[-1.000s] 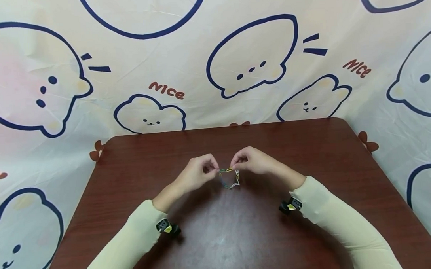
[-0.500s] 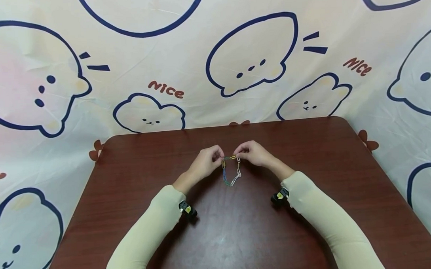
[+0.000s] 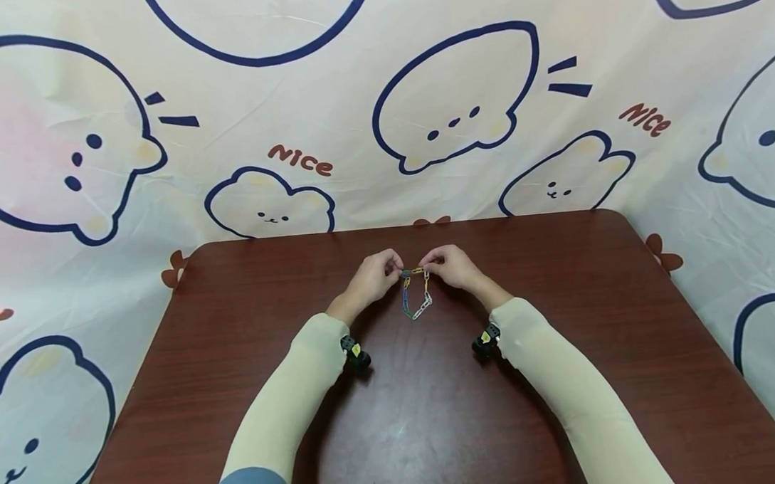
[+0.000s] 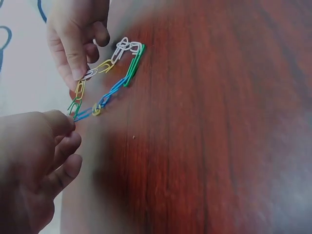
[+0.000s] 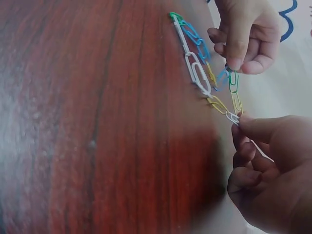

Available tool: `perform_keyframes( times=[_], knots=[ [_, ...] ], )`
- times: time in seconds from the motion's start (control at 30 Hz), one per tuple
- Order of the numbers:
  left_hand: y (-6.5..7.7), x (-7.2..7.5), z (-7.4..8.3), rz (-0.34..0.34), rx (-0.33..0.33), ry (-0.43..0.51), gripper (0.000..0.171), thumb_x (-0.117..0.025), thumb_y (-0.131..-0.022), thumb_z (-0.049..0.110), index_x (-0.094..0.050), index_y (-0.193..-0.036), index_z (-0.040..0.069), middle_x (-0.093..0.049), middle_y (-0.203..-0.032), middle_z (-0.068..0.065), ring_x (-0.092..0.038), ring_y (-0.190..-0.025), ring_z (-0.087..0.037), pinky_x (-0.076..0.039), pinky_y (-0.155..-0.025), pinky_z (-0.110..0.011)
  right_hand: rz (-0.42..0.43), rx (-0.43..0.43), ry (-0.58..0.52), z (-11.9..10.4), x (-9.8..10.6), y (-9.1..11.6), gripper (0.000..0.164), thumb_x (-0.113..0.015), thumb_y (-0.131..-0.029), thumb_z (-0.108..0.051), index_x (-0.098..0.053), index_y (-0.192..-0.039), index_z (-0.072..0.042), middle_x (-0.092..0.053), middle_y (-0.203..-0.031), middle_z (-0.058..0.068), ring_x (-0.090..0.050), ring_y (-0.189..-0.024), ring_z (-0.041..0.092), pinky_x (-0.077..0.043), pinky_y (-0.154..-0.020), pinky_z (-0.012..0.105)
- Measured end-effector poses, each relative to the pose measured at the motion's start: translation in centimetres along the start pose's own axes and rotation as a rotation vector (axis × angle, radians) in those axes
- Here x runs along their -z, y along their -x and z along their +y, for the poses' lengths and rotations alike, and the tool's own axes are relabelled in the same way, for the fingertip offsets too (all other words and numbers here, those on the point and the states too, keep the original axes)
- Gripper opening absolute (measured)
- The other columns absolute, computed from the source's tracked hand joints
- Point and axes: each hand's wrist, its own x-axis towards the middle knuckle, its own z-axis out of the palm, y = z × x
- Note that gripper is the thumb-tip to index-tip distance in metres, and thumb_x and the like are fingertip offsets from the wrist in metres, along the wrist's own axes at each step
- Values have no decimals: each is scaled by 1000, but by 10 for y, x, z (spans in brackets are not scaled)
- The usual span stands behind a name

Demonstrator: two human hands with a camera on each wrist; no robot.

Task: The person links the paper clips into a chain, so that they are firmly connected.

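A closed loop of linked paper clips (image 3: 421, 311) in white, yellow, green and blue stretches between both hands near the table's far side. My left hand (image 3: 372, 279) pinches the loop between thumb and fingers where a green clip (image 4: 74, 107) meets a blue one. Opposite it, my right hand (image 3: 454, 267) pinches a white clip (image 5: 232, 117) beside a yellow clip (image 5: 236, 103). The rest of the loop trails towards me, with more blue clips (image 4: 113, 91) and a long green clip (image 4: 134, 66) at its near end. My fingertips hide parts of the pinched clips.
The brown wooden table (image 3: 393, 413) spreads under both arms. Behind it hangs a pale curtain (image 3: 351, 115) printed with cartoon faces. Small black wrist cameras (image 3: 356, 355) sit at both cuffs.
Both hands have moved forward, towards the table's far edge, carrying the paper clip loop along. They keep their pinches, and the loop has opened out longer below them.
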Motion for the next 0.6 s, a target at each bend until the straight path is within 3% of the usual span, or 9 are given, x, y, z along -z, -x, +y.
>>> perform_keyframes(
  times=[0.3,0.6],
  knots=[
    [-13,-7,-6,13,88,21,4,-63,-101,8,-65,-104,7,-67,-98,-8,-60,-90,-21,-51,-85,-35,46,-57,17,1,-3,-2,16,-64,-101,-11,-77,-105,-3,-72,-105,13,-64,-96,26,-50,-88,41],
    [-15,-8,-8,38,133,76,5,-63,-101,9,-65,-105,6,-66,-100,-9,-60,-91,-23,-51,-85,-35,86,-114,24,0,-4,-2,18,-63,-101,-14,-76,-106,-4,-71,-103,13,-64,-93,27,-51,-85,41]
  ],
)
